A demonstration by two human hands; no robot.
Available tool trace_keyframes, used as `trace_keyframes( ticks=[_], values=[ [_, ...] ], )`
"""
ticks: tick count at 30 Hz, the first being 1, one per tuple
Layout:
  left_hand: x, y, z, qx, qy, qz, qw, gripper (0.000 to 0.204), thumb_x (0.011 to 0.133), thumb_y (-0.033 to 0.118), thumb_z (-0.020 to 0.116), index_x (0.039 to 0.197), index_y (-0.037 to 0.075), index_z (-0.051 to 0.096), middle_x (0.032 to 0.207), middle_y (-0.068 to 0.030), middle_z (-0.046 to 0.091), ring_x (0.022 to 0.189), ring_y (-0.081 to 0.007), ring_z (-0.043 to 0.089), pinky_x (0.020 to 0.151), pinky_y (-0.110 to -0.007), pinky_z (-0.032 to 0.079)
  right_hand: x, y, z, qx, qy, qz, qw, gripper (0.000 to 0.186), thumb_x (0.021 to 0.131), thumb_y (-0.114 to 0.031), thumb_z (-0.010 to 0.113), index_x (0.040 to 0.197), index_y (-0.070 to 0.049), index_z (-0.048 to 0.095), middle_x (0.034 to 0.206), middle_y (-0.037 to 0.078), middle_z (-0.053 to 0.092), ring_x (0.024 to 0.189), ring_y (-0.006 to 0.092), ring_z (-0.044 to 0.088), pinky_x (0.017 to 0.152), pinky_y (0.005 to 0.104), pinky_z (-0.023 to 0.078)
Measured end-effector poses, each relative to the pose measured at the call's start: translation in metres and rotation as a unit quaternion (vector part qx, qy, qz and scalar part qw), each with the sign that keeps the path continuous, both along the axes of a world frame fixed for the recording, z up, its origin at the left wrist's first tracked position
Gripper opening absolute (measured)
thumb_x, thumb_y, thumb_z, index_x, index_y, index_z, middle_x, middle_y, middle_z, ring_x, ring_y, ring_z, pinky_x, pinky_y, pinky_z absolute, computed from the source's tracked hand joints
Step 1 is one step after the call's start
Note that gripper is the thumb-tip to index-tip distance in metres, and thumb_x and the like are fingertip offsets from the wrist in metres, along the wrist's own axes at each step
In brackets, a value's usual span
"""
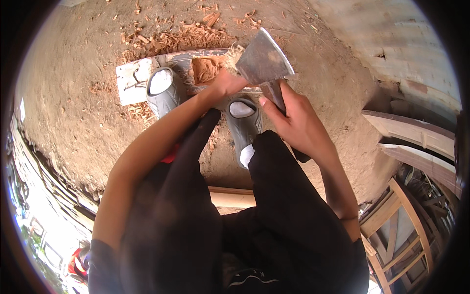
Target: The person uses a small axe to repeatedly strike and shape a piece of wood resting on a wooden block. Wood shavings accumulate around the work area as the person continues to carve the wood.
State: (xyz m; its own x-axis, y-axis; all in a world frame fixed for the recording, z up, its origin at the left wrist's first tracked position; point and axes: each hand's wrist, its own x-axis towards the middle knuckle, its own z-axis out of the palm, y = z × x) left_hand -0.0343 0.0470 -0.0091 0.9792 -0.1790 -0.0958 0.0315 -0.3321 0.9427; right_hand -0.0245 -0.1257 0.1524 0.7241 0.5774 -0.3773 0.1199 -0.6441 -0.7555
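My right hand [293, 115] is wrapped round the dark handle [272, 93] of an axe, its wide metal head [262, 59] raised at top centre. Just behind the head, my left hand [230, 82] has its fingers curled by a pale, frayed tuft [231, 61]; what they grip is hidden. Beneath lies a weathered, partly white-painted board [132, 73] across the ground, with an orange-brown chipped hollow [205, 69]. My grey shoe on the left [166, 98] rests against the board; the other grey shoe [240, 127] is below my hands.
Wood shavings [176, 34] are scattered over the dirt floor [323, 68]. A corrugated wall [401, 44] rises at top right. Curved boards [411, 125] and wooden frames [391, 225] lean at the right. Long strips [44, 166] line the left. Another person in red [77, 264] shows at bottom left.
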Motion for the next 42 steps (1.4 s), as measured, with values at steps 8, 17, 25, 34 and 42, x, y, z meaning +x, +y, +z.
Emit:
trace_keyframes(
  ticks=[8,17,25,34,42],
  values=[
    [-0.042,-0.004,-0.035,-0.127,-0.123,-0.146,0.973,0.037,0.083,0.022,0.075,0.116,0.007,0.067,0.115,-0.0169,0.068,0.111,-0.0344,0.063,0.096,-0.043,0.051,-0.027,-0.048,0.003,-0.012,0.104,0.008,0.994,0.033,0.097,-0.022,0.063,0.116,0.004,0.056,0.083,0.02,0.064,0.071,0.0303,0.061,0.065,0.0392,0.047],
    [-0.012,-0.011,-0.003,0.05,-0.12,-0.149,0.98,0.032,0.092,0.034,0.064,0.11,0.007,0.066,0.108,-0.0117,0.069,0.1,-0.0308,0.065,0.09,-0.039,0.052,-0.021,-0.071,0.016,0.065,0.266,-0.208,0.939,0.024,0.103,-0.025,0.058,0.111,-0.001,0.058,0.08,0.004,0.058,0.058,0.0109,0.058,0.052,0.0274,0.047],
    [0.019,0.011,0.017,-0.103,0.135,0.126,0.977,0.044,0.095,0.039,0.067,0.118,0.002,0.063,0.107,-0.0137,0.068,0.094,-0.0275,0.063,0.088,-0.038,0.05,-0.009,-0.061,0.029,0.096,0.257,-0.226,0.935,0.022,0.103,-0.021,0.056,0.114,-0.002,0.056,0.084,0.005,0.058,0.049,0.009,0.05,0.043,0.0252,0.04],
    [0.011,-0.007,-0.003,-0.027,0.04,0.093,0.994,0.039,0.096,0.036,0.064,0.119,0.004,0.063,0.115,-0.0149,0.069,0.108,-0.0312,0.064,0.097,-0.041,0.048,0.0,-0.035,0.049,0.06,0.246,-0.17,0.952,0.024,0.102,-0.024,0.059,0.107,-0.001,0.057,0.081,0.004,0.06,0.052,0.0097,0.053,0.046,0.0269,0.043],
    [0.007,-0.002,0.003,-0.011,0.132,0.073,0.988,0.045,0.095,0.036,0.064,0.129,0.006,0.06,0.125,-0.0143,0.067,0.115,-0.0292,0.063,0.103,-0.039,0.047,-0.015,-0.006,0.046,0.146,-0.104,-0.105,0.978,0.022,0.102,-0.02,0.059,0.107,0.001,0.059,0.073,0.006,0.06,0.052,0.0118,0.054,0.049,0.0286,0.041]
  ],
)
